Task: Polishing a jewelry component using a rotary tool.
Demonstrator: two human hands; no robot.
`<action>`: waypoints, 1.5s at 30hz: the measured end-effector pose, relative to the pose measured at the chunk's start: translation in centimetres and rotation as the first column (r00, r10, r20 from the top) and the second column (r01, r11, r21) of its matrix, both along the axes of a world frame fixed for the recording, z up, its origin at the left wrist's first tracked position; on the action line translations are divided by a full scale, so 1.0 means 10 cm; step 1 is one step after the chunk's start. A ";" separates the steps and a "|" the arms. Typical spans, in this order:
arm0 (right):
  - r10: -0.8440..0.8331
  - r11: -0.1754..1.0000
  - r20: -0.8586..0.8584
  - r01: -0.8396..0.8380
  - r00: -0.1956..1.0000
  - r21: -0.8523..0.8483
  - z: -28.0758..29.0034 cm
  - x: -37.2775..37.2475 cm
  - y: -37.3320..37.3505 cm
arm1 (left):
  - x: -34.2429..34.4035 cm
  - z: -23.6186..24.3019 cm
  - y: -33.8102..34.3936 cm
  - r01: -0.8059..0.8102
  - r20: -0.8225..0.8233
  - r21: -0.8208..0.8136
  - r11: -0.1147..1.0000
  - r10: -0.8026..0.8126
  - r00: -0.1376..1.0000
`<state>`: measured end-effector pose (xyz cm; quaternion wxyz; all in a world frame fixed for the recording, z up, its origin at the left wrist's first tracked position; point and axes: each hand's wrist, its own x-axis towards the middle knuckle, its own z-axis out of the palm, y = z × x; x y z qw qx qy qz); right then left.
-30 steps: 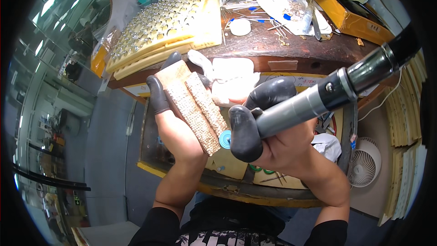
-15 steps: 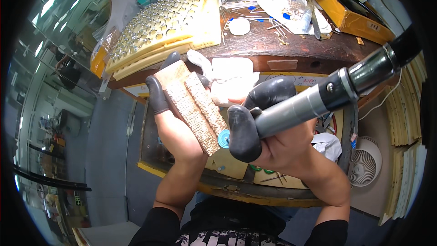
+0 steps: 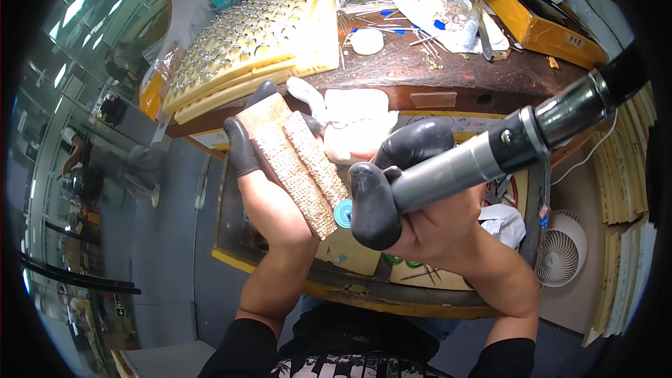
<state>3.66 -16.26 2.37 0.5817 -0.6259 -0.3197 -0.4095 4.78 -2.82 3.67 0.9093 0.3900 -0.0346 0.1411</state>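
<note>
My left hand (image 3: 262, 206), with black finger cots, is closed around a wooden block (image 3: 266, 116) that is tilted toward me. Two gold-coloured textured strips (image 3: 294, 180) lie side by side along its upper face. In my right hand (image 3: 441, 224), also in black finger cots, is a grey rotary tool handpiece (image 3: 451, 171), gripped like a pen. At its tip a small blue disc (image 3: 343, 214) sits against or right beside the lower end of the right-hand strip; whether it touches I cannot tell. Behind the block a white cloth-like bundle (image 3: 358, 126) rests below the bench edge.
A yellow rack of shiny rounded pieces (image 3: 245, 35) stands on the bench (image 3: 392, 66) at the far left. Thin tool bits, a white round lid (image 3: 368, 41) and an orange box (image 3: 546, 28) lie farther right. Below my hands is an open drawer (image 3: 280, 266); a white fan (image 3: 562, 248) stands right.
My hands, the block and the handpiece hold almost the same place. In the background at the left, a blurred person has come into view.
</note>
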 end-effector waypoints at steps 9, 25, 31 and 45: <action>-0.068 0.995 -0.008 0.068 0.998 -0.076 0.03 -0.02 -0.02 | 0.01 0.01 -0.04 0.029 0.017 -0.036 0.999 -0.029 0.999; -0.052 0.999 0.039 0.053 0.998 -0.013 0.02 0.03 -0.03 | 0.02 -0.07 0.08 0.078 -0.009 -0.025 0.997 -0.079 0.997; -0.070 0.997 0.026 0.070 0.997 0.014 0.01 0.03 0.01 | 0.02 -0.04 0.05 0.042 -0.033 -0.011 0.999 -0.042 0.999; -0.066 0.998 0.033 0.066 0.997 0.000 0.00 0.03 0.00 | 0.01 -0.01 0.03 0.036 -0.010 0.004 0.999 -0.036 0.999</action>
